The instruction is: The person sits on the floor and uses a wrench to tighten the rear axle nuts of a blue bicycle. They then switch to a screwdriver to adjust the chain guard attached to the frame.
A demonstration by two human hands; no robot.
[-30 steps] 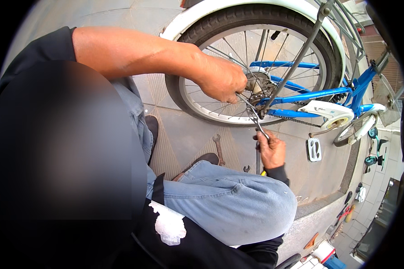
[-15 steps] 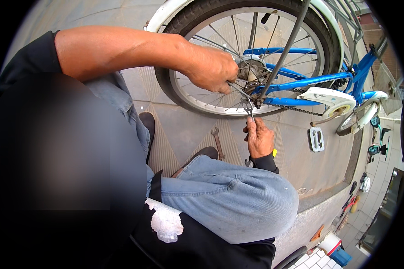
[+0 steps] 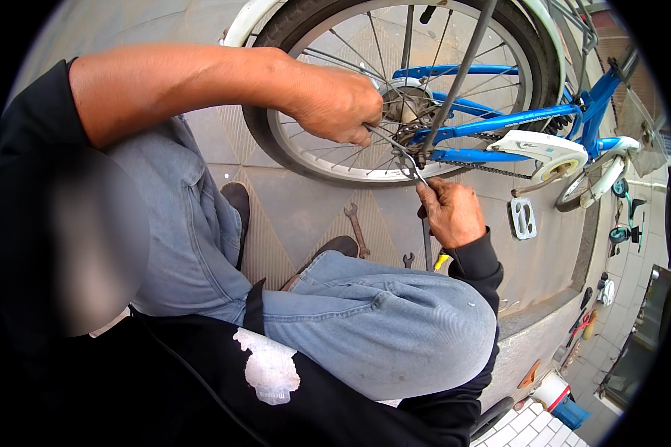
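Note:
My left hand (image 3: 334,104) is closed on the handle of a metal tool (image 3: 382,137) that reaches to the rear hub of a blue and white bicycle (image 3: 520,119). Below the hub, my right hand (image 3: 453,212) grips a steel wrench (image 3: 414,167), whose head is beside the axle nut and the other tool's end; exact contact is unclear. The rear wheel (image 3: 265,128) has a dark tyre and silver spokes. On the paving under it lie a rusty wrench (image 3: 358,229), a smaller dark wrench (image 3: 408,260) and a yellow-handled tool (image 3: 441,261) near my right wrist.
My knee (image 3: 425,335) and shoes (image 3: 235,208) are below the wheel. The white pedal (image 3: 523,218) hangs near a concrete edge (image 3: 544,320). Along the right stand a teal scooter (image 3: 620,235), assorted hand tools (image 3: 585,325) and a white and blue bucket (image 3: 555,395).
The bicycle appears shifted up and left in the view. My left hand has shifted with it, still on its tool; my right hand has moved rightward, its wrench more tilted.

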